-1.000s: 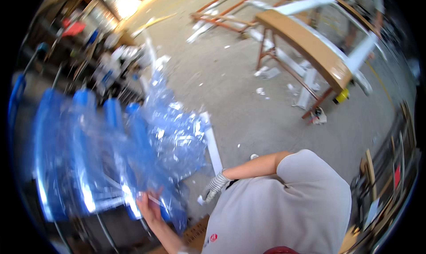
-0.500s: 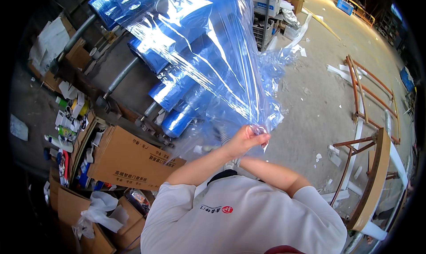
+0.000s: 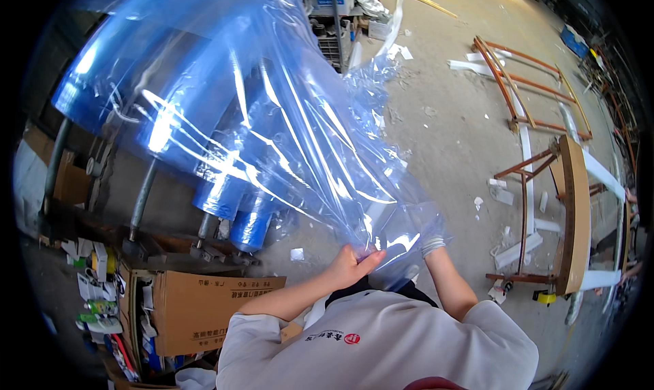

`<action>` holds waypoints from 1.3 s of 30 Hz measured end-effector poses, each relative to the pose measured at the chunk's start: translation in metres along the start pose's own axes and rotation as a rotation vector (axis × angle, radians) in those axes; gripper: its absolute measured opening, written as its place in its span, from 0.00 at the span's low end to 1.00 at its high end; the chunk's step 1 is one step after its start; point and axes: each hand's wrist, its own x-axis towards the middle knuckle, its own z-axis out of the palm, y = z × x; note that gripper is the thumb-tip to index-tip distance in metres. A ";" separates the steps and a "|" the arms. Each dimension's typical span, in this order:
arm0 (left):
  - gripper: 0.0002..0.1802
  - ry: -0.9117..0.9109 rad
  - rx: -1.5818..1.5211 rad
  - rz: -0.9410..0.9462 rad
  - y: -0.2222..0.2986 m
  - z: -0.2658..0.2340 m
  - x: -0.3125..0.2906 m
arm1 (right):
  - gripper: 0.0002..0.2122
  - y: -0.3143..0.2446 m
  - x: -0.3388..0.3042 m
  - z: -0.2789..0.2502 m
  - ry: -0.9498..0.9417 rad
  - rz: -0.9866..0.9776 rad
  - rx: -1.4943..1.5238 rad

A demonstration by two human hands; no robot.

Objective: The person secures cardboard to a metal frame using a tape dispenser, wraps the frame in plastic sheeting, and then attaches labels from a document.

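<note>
A wide sheet of clear bluish plastic film stretches down toward me from the upper left, creased and shiny. My left hand is closed on its lower edge, thumb on top, close in front of my body. To the right, my right hand is at the film's other lower corner, with a whitish band at the wrist. Film covers that hand, and its fingers are hidden. Behind the sheet are several blue film rolls, among them a small roll and a larger roll.
Metal rods carry the rolls at the left. A cardboard box stands at the lower left beside a cluttered shelf. At the right are rusty metal frames and a cardboard-covered rail. White scraps litter the concrete floor.
My hands, close together before, have come apart, the right one moving rightward. The film's lower end has spread wider and hangs nearer to me. The view has turned leftward less and shifted right.
</note>
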 end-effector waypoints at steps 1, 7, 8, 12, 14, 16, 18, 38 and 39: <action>0.17 -0.003 -0.003 0.007 0.004 0.008 0.003 | 0.14 0.006 -0.005 -0.015 0.038 -0.005 -0.194; 0.12 -0.003 0.125 0.052 0.012 0.064 0.018 | 0.12 0.059 -0.010 -0.096 0.270 0.241 -0.066; 0.12 0.010 0.127 0.034 0.012 0.076 0.019 | 0.12 0.057 -0.010 -0.110 0.291 0.251 -0.035; 0.16 0.004 0.214 -0.062 0.004 0.128 0.026 | 0.10 0.083 -0.019 -0.197 0.368 0.431 0.196; 0.16 -0.038 0.296 -0.191 -0.012 0.150 0.036 | 0.10 0.128 -0.026 -0.255 0.591 0.495 1.048; 0.19 -0.034 0.367 -0.232 -0.028 0.175 0.045 | 0.09 0.174 -0.035 -0.313 0.602 0.399 1.718; 0.20 -0.093 0.464 -0.275 -0.036 0.196 0.055 | 0.10 0.224 -0.034 -0.368 0.195 0.139 1.962; 0.24 -0.486 0.557 0.240 -0.125 0.421 0.235 | 0.12 -0.020 0.332 -0.534 0.050 0.090 0.698; 0.24 -0.515 0.516 0.243 -0.131 0.439 0.253 | 0.15 -0.034 0.336 -0.557 -0.004 0.018 0.791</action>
